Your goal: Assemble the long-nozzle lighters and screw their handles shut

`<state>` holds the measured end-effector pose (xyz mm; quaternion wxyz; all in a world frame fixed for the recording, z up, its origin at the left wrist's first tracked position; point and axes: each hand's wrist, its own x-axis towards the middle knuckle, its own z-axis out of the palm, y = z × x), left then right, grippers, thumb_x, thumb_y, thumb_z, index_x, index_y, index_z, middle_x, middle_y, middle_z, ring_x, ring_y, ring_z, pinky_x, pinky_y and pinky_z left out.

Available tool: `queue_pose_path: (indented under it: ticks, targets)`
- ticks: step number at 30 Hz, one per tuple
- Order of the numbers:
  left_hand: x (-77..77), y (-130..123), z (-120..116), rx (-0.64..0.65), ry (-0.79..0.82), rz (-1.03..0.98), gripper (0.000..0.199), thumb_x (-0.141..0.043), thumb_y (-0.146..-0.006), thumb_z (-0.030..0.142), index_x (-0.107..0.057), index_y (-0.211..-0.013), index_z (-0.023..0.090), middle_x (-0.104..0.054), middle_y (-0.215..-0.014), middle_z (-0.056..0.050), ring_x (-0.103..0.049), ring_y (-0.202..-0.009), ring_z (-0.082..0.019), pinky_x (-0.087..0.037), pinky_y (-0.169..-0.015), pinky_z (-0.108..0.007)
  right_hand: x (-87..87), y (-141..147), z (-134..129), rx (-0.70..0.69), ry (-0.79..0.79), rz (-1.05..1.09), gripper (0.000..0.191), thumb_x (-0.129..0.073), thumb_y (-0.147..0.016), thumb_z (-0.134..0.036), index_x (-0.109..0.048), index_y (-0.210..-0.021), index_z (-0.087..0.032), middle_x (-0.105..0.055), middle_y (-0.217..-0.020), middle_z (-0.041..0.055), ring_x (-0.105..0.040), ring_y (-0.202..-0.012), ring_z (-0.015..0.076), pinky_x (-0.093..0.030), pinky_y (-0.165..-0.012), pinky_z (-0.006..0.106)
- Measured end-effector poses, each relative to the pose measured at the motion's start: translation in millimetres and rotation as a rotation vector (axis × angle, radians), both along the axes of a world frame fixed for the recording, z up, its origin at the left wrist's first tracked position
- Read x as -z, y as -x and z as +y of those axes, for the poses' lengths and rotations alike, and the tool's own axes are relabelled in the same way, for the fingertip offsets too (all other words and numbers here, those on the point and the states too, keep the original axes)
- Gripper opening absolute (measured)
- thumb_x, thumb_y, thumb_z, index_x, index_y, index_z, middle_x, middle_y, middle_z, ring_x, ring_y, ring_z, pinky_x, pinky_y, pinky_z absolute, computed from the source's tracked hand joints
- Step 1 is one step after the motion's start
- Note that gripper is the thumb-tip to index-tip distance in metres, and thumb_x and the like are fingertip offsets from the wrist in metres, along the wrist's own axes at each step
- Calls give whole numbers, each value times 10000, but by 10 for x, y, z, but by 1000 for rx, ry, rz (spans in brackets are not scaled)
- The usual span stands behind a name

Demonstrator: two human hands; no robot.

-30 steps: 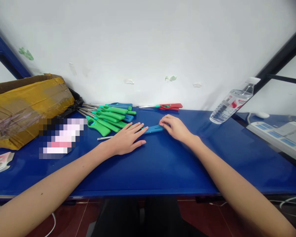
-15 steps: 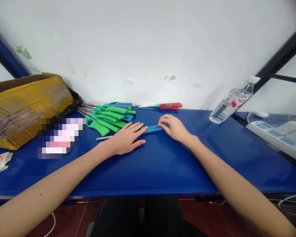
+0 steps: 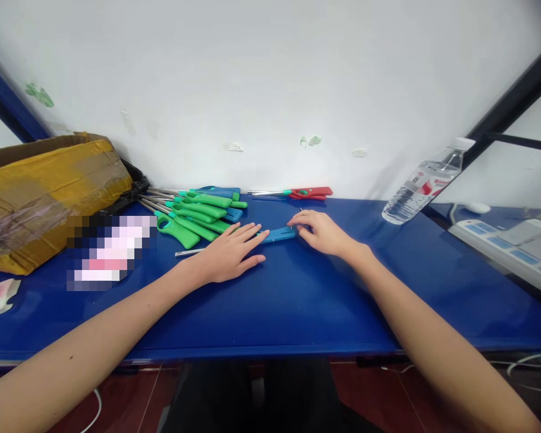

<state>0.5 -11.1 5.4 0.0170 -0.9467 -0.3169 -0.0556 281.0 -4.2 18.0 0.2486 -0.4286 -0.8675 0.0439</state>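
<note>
A blue long-necked lighter (image 3: 278, 234) lies sideways on the blue table, its metal tube poking out to the left. My left hand (image 3: 233, 252) rests flat over its middle with the fingers spread, covering part of the handle. At the handle's right end, my right hand (image 3: 322, 233) has thumb and fingers pinched together. A thin dark tip shows above those fingers, but what they hold is too small to name. Beyond my left hand lies a pile of green lighters (image 3: 198, 211), with a few blue ones among them.
Red lighters (image 3: 311, 192) lie by the wall. A taped cardboard box (image 3: 49, 198) stands at the left, with a blurred-out item (image 3: 112, 249) before it. A water bottle (image 3: 424, 186) and a white power strip (image 3: 505, 246) are on the right.
My right hand has shifted slightly right, its fingertips drawing back a little from the lighter's end. My left hand stays spread on the lighter.
</note>
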Motion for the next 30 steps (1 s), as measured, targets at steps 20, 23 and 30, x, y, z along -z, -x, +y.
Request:
queue_pose_path:
  ticks: [20,23,30]
  targets:
    - [19,9,15,12,-16,-12,657,-199,-1027,597,-258,-1564,223,-302,-1599,-103,-247,-1494,-255,-170,-1219,-462,68,75,21,153,-16,30,158,-574,-910,-202,-730,-893,-193,-741,-995,81,-657,-893,228,-493,-820,364]
    - [19,6,15,10,-18,-10,656,-192,-1026,600,-270,-1560,227,-310,-1597,-97,-255,-1492,-255,-169,-1219,-462,79,85,24,105,-27,26,163,-564,-916,-199,-726,-893,-192,-742,-993,81,-654,-921,234,-490,-854,374]
    - [11,4,6,4,-20,5,663,-199,-1025,599,-263,-1565,220,-301,-1599,-107,-263,-1488,-271,-175,-1217,-479,69,64,31,155,54,95,131,-603,-846,-167,-732,-855,-187,-756,-929,69,-672,-828,221,-505,-770,354]
